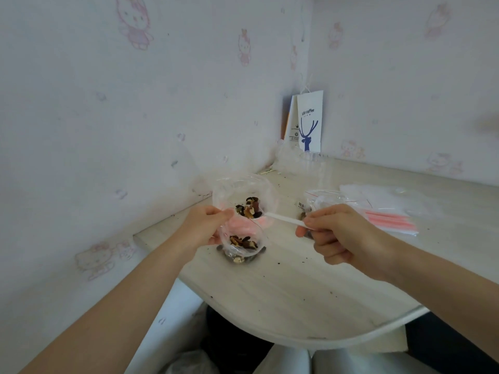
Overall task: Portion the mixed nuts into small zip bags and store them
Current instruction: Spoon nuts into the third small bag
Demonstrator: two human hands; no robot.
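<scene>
Right hand pinches the handle of the spoon. The spoon head, loaded with nuts, sits at the near rim of the bowl. Left hand grips the open mouth of a part-filled zip bag. Spare bags lie on the table, to the right.

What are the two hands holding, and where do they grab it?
Left hand pinches the small zip bag by its open top edge. Right hand holds the white spoon by its handle end.

Cartoon-cat wallpaper, pale wood-grain table in corner, soft daylight
</scene>
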